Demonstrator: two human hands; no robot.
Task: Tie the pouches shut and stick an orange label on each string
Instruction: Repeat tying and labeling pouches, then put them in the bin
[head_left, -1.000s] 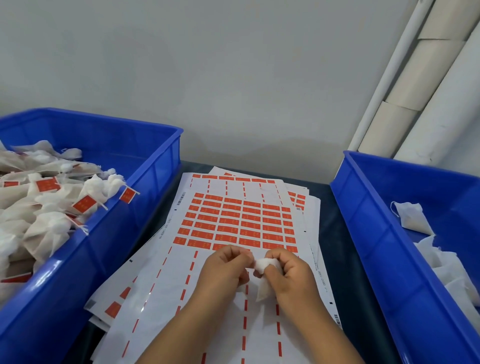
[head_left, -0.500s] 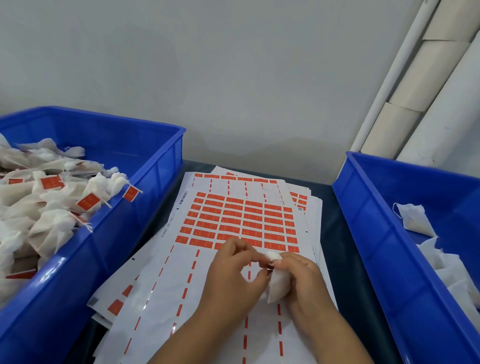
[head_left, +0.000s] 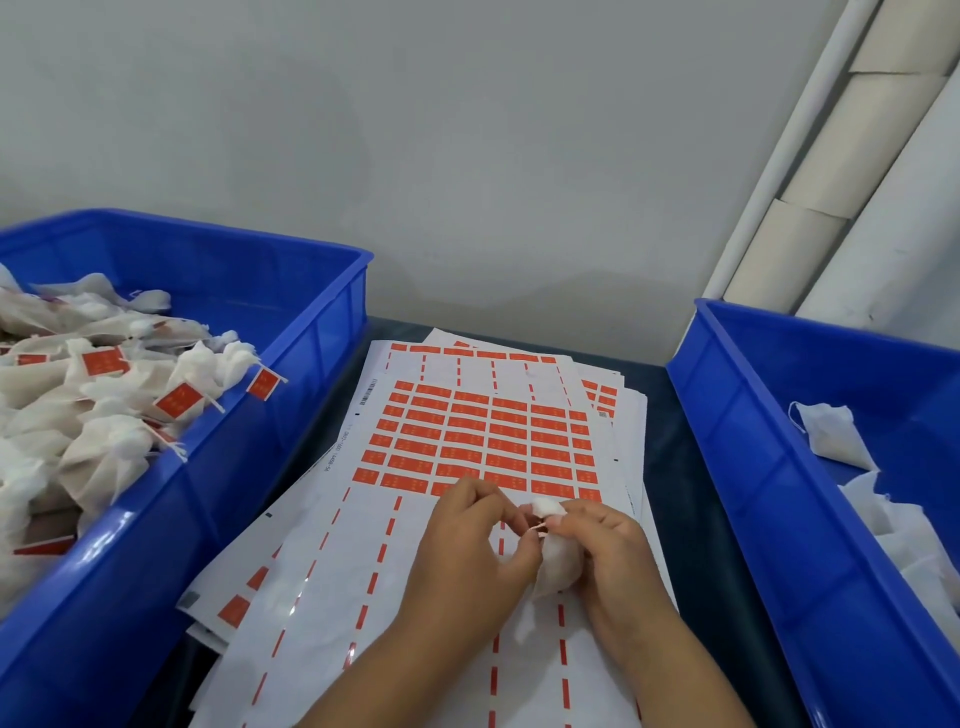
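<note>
A small white pouch (head_left: 557, 569) is held between both hands above the label sheets. My right hand (head_left: 608, 553) grips its gathered neck, with the ruffled top poking out above the fingers. My left hand (head_left: 475, 540) pinches the thin string at the neck, right beside the right fingertips. Under the hands lies a stack of white sheets with rows of orange labels (head_left: 483, 441); the near part of the top sheet is peeled bare.
A blue bin (head_left: 291, 374) at left is heaped with tied pouches bearing orange labels (head_left: 104, 364). Another blue bin (head_left: 737, 467) at right holds a few untied white pouches (head_left: 836, 436). A grey wall and white pipes stand behind the dark table.
The pouch has turned in my hands: its body now hangs lower under my right palm and my left fingers have closed on the string at its neck.
</note>
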